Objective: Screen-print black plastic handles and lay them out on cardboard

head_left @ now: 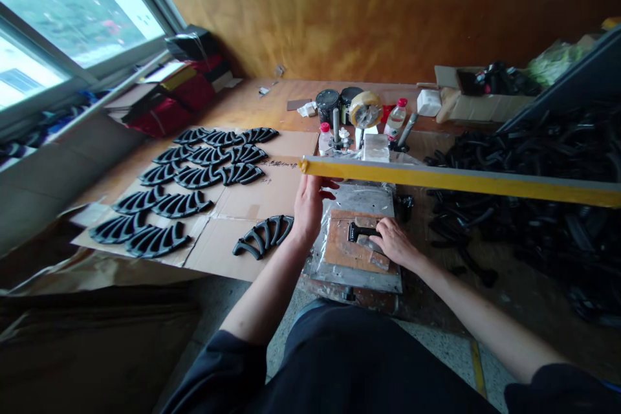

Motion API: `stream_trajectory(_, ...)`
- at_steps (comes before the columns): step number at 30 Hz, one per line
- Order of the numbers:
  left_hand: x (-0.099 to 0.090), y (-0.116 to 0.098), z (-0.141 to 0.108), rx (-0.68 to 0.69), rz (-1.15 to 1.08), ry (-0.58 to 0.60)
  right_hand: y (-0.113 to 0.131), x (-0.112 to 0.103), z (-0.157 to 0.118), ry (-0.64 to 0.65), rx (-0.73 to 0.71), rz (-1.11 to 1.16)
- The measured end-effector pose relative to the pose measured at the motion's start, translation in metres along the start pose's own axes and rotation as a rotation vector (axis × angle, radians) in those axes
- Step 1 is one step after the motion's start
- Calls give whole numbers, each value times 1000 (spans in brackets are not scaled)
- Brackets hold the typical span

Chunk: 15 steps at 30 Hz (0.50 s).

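The person is sitting low at the work floor, dark trousers filling the near edge of the view. Their right hand [395, 244] is resting on a brown plate [352, 247], its fingers pinching a small black part [363, 231] that is lying on the plate. The plate is sitting on a grey metal base [356, 279] wrapped in clear film. Just to the left, the left hand [309, 206] is reaching up, its fingers curling around the end of a long yellow bar [460, 181] that is running off to the right above the base.

Beside the left wrist a black fan-shaped piece [264, 236] is lying alone on flattened cardboard [252, 200]. Further left, rows of like pieces [194, 174] are spreading over the cardboard. To the right a heap of black parts [533, 168] is piling up. Beyond the bar, a tape roll [365, 109], two dark jars [334, 102] and a red-capped bottle [396, 118] are standing together. Farthest off, a window [72, 6] is letting in daylight at the left.
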State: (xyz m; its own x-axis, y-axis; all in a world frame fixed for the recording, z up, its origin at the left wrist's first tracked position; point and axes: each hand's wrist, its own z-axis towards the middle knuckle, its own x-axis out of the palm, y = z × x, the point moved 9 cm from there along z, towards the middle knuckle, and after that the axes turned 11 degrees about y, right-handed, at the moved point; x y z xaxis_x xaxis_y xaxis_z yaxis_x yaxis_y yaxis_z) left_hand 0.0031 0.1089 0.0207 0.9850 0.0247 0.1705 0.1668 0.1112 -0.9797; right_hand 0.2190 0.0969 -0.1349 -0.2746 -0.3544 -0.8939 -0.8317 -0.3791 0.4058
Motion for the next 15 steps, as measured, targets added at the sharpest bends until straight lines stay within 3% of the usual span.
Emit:
stream_trajectory(2, 4, 23, -24, -105, -15, 27, 9, 6, 3, 72, 64, -47)
stream_trajectory(6, 32, 104, -98, -567, -95, 293, 35, -4, 6, 108, 91, 7)
stream_trajectory(8, 26, 130, -121, -648, -193, 216, 76, -8, 11, 27, -38, -37)
stream_trajectory(11, -27, 144, -129, -574, -265, -125, 157, 4, 21, -50, -284, -124)
stream_trajectory(15, -141, 152, -144, -548, -95, -459, 237, 41, 58, 84, -489, -41)
